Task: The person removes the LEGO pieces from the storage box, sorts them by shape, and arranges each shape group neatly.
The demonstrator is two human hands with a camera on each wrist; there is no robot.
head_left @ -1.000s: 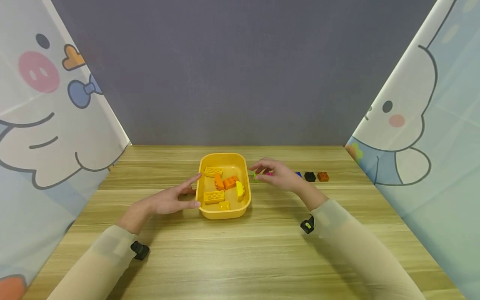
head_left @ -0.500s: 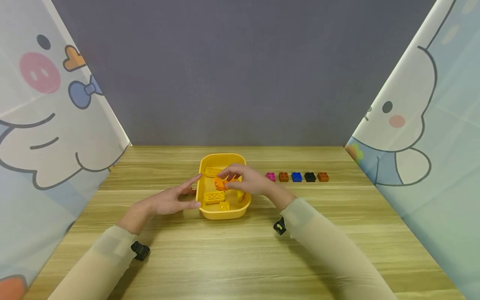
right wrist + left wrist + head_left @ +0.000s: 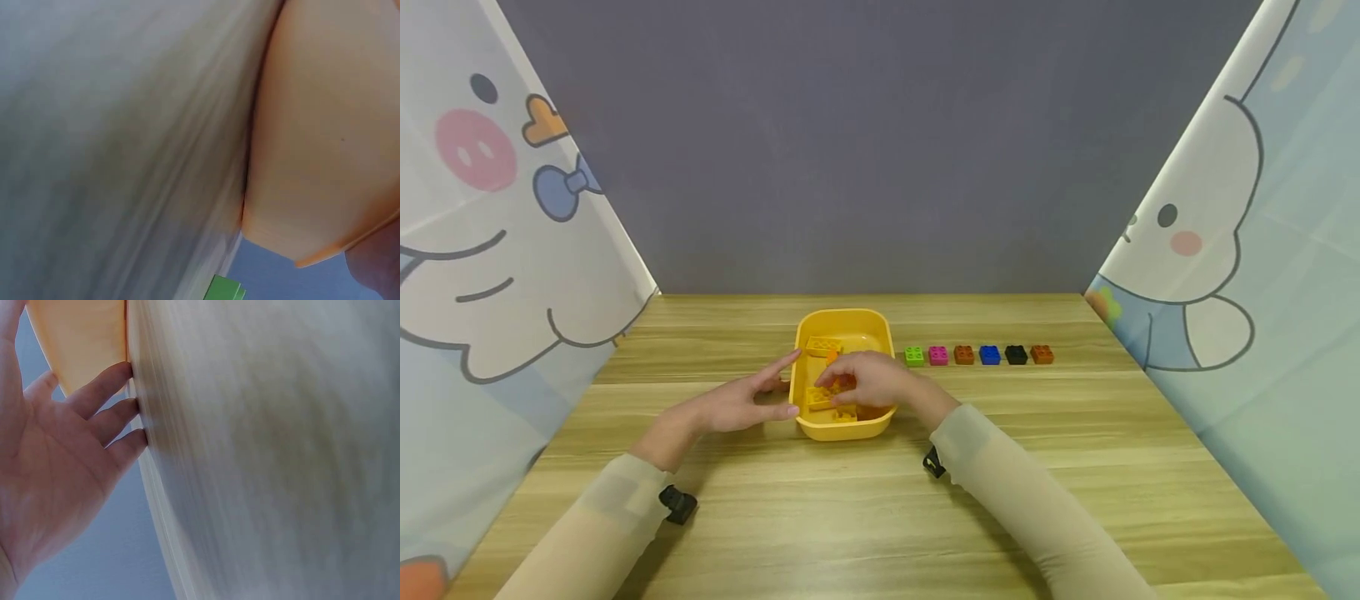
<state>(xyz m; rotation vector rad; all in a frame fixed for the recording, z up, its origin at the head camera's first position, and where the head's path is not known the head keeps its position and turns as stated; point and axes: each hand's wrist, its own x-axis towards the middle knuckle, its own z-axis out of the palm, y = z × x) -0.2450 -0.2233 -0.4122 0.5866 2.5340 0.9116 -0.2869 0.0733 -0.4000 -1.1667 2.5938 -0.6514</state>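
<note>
A yellow plastic tray (image 3: 803,329) stands on the wooden table and holds several loose toy building bricks. My left hand (image 3: 737,404) has its fingers spread against the tray's left side, thumb low and index finger high; the left wrist view shows its palm beside the tray wall. Inside the tray is my right hand (image 3: 871,379), fingers bent over a yellow brick (image 3: 817,398). Whether they pinch it is unclear. A small yellow brick (image 3: 844,415) lies just below the thumb, and another yellow brick (image 3: 824,346) sits near the far end. The hand hides most orange bricks.
A row of small bricks runs right of the tray: green (image 3: 913,357), pink (image 3: 938,356), brown (image 3: 964,355), blue (image 3: 990,355), black (image 3: 1017,355) and orange-brown (image 3: 1042,355). A grey panel (image 3: 880,167) rises behind the table, with printed cloths at both sides.
My right hand has let go of the green brick at the row's left end, moved left into the tray, then down toward the near yellow bricks. My left hand has stayed against the tray.
</note>
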